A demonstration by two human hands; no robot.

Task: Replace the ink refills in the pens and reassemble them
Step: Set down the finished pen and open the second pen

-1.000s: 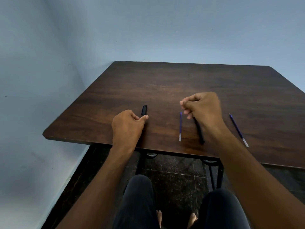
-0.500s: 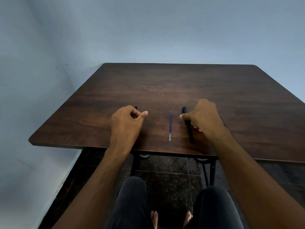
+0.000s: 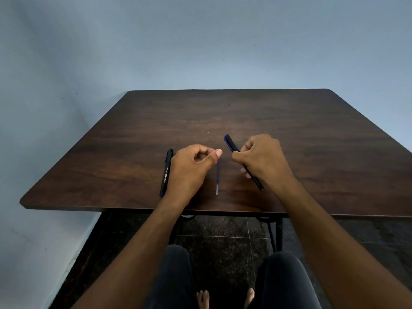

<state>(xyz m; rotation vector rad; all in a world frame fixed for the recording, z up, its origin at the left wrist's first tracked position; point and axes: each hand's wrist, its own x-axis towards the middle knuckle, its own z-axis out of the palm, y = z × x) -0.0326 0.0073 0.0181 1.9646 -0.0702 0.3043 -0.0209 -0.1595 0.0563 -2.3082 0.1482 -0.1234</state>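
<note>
Right hand (image 3: pixel 264 160) is closed around a dark pen (image 3: pixel 231 145), which I see lifted clear of the table (image 3: pixel 312 134) and tilted, its far end pointing up and to the left, its near end emerging below the palm. Left hand (image 3: pixel 191 168) hovers over the near part of the table, loosely curled with thumb extended toward the right hand; I find nothing gripped in it. Just left of that hand, a second black pen (image 3: pixel 166 172) with white lettering lies flat, running roughly front to back. Between the two hands, a thin blue ink refill (image 3: pixel 217 181) with a pale near end lies on the wood, also running front to back. I note dark trousers (image 3: pixel 285 282) and bare feet below the table edge.
</note>
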